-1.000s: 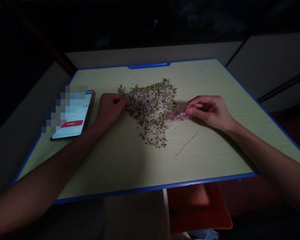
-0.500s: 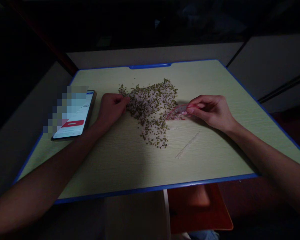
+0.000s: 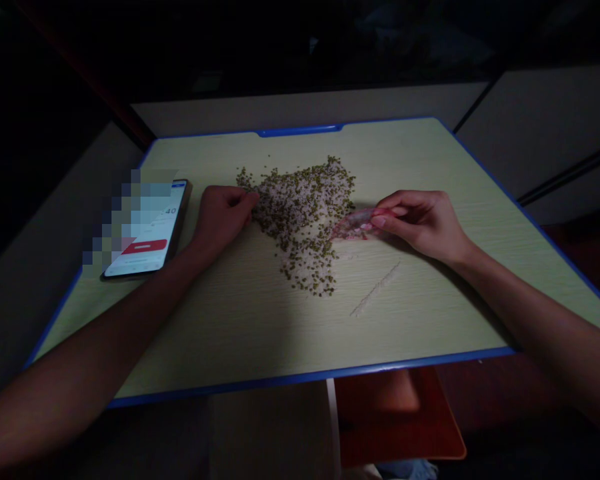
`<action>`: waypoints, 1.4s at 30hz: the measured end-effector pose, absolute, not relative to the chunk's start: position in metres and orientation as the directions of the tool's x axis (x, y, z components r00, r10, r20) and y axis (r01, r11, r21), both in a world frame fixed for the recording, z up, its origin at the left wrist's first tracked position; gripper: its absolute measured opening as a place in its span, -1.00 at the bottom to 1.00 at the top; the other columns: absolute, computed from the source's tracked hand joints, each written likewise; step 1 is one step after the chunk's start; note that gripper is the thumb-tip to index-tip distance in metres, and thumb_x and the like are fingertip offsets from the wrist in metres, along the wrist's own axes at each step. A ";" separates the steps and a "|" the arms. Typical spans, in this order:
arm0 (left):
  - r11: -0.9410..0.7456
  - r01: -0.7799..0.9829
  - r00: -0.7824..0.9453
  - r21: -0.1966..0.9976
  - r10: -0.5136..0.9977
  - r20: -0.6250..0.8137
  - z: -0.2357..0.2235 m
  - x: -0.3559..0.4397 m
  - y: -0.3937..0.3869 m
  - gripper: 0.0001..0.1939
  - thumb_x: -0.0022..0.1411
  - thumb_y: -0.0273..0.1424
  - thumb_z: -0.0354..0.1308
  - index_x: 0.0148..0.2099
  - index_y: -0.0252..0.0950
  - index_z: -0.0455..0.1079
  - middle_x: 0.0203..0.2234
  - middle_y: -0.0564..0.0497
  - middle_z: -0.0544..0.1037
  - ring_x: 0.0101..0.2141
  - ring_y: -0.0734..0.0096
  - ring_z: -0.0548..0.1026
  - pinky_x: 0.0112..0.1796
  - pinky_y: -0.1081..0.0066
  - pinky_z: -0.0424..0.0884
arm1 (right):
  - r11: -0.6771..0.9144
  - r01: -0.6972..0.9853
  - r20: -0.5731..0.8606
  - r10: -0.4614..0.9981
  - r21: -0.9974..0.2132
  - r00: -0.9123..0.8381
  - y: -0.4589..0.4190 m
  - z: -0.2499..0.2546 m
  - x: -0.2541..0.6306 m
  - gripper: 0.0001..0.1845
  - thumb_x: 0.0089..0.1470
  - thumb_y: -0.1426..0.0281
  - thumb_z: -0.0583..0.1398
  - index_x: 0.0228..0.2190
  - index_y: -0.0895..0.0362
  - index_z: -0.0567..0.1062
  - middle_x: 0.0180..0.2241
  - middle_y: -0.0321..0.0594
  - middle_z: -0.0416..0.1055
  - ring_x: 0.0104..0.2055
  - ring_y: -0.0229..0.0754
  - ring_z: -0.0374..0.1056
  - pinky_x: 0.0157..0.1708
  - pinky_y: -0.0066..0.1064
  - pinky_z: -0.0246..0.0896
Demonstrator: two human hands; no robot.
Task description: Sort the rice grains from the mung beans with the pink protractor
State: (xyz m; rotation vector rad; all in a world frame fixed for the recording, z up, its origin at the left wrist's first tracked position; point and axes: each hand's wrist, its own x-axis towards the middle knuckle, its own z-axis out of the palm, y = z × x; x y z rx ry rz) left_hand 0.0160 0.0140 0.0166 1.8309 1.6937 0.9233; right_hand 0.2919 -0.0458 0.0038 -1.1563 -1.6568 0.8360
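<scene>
A loose heap of pale rice-like grains mixed with small green beans [image 3: 307,193] spreads over the middle of the table. At its left edge rests my left hand [image 3: 226,212], closed, thumb and fingertips pressed together; anything pinched between them is too small to make out. Right of the heap, my right hand [image 3: 420,220] pinches a thin see-through plastic piece [image 3: 353,225] with a red tint, red marks and a curved upper edge. The piece's left end touches or nearly touches the heap's right side. My fingers cover its right end.
A lit phone [image 3: 147,233] lies on the left of the table beside my left forearm. A thin slanted line of pale grains [image 3: 375,290] lies below my right hand. The pale tabletop [image 3: 220,333] has a blue rim. An orange-red seat [image 3: 400,420] shows beneath the front edge.
The plastic piece has tilted slightly and its left end sits a touch farther left. Both hands hold nearly the same places, and the heap looks unchanged.
</scene>
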 end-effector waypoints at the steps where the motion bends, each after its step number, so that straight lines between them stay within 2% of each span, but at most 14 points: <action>1: -0.120 0.663 0.008 0.739 0.988 0.154 0.017 0.016 0.014 -0.63 0.06 -0.32 0.04 -0.73 -0.27 0.15 -0.80 0.11 0.19 -0.68 0.55 0.15 -0.57 0.43 0.10 | 0.329 0.318 0.299 0.944 -0.889 -0.141 -0.046 0.004 0.292 -0.98 -0.14 0.42 0.29 -0.52 0.10 0.53 -0.60 -0.34 0.45 -0.58 -0.31 0.33 -0.58 -0.49 0.22; 25: -0.119 0.675 0.009 0.729 0.988 0.153 0.019 0.017 0.011 -0.63 0.07 -0.30 0.03 -0.73 -0.27 0.15 -0.80 0.12 0.19 -0.67 0.56 0.14 -0.57 0.45 0.12 | 0.315 0.287 0.284 0.948 -0.905 -0.145 -0.049 0.009 0.292 -0.95 -0.17 0.45 0.30 -0.55 0.12 0.50 -0.62 -0.34 0.46 -0.59 -0.35 0.34 -0.60 -0.53 0.21; 42: -0.132 0.664 0.025 0.736 0.988 0.155 0.017 0.016 0.013 -0.63 0.07 -0.29 0.03 -0.72 -0.27 0.15 -0.79 0.09 0.19 -0.67 0.54 0.15 -0.55 0.42 0.12 | 0.270 0.248 0.238 0.959 -0.930 -0.153 -0.050 0.011 0.294 -0.91 -0.23 0.40 0.34 -0.57 0.11 0.51 -0.63 -0.34 0.46 -0.61 -0.35 0.33 -0.63 -0.54 0.19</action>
